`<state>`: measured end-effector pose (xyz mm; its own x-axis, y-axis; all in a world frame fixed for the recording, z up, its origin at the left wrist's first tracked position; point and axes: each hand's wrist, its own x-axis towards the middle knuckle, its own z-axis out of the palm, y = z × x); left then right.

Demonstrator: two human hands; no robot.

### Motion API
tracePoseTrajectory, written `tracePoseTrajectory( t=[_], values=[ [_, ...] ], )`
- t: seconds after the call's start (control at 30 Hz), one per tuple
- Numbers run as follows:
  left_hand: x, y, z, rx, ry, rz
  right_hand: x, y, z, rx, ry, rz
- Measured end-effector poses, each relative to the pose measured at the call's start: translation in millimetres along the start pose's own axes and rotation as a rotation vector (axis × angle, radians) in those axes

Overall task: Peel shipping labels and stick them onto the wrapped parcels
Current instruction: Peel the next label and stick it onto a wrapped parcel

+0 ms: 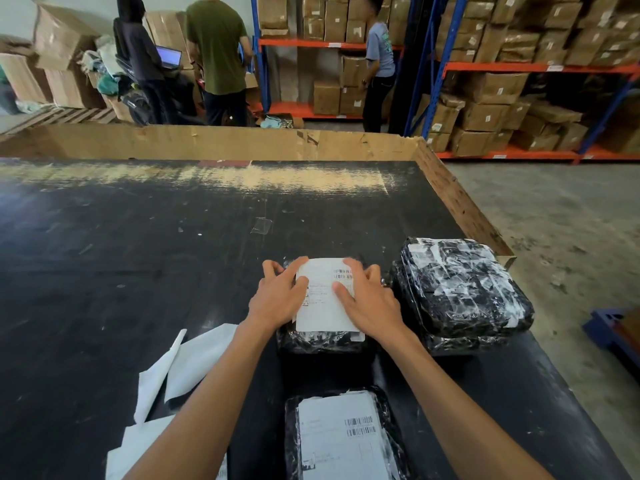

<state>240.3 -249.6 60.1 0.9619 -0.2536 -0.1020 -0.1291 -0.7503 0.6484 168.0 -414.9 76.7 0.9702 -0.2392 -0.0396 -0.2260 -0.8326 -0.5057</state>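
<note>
Furthest left of the hands, loose white backing sheets [187,368] lie on the black table [138,254], down beside the left forearm and well short of the parcel being worked. The left hand [278,299] lies flat with straight, spread fingers pressing the left edge of a white shipping label [325,299]; it curls round nothing. Under both palms sits the black wrapped parcel [311,342], its plastic showing just below the wrists, and the label rests on its top face with barcodes near the far right corner. The right hand [367,299] mirrors the left, fingers extended and flat, pressing the label's right edge, thumb laid across the paper. Nearer the person than both hands, between the forearms, a second parcel [294,445] already carries its own label [341,441]. Just to the right of the right hand, close beside the pressed parcel, a stack of wrapped parcels [460,292] sits near the table's right edge. Well beyond the fingertips, people stand by shelving [519,67] loaded with cardboard boxes.
</note>
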Motion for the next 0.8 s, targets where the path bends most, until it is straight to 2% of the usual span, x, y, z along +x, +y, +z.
tracePoseTrajectory(
  t=[0.13, 0.27, 0.33, 0.47, 0.53, 0.63, 0.8],
  values=[
    [10, 6, -3, 0.014, -0.033, -0.058, 14, -6, -5, -0.16, -0.105, -0.008],
    [13, 6, 0, -0.005, 0.024, -0.085, 20, -8, -4, -0.136, -0.094, 0.075],
    [11, 8, 4, 0.037, 0.069, -0.063, 21, -9, -3, -0.15, -0.09, 0.091],
    [5, 9, 14, 0.052, 0.145, 0.085, 25, -10, -9, -0.168, -0.181, 0.054],
    [7, 9, 15, 0.051, 0.149, 0.069, 27, -9, -12, -0.145, -0.207, 0.062],
    [12, 6, 11, 0.047, 0.109, 0.048, 27, -9, -10, -0.108, -0.181, 0.079],
    [26, 2, -6, -0.001, -0.066, 0.012, 24, -5, -8, -0.033, -0.123, 0.123]
  ],
)
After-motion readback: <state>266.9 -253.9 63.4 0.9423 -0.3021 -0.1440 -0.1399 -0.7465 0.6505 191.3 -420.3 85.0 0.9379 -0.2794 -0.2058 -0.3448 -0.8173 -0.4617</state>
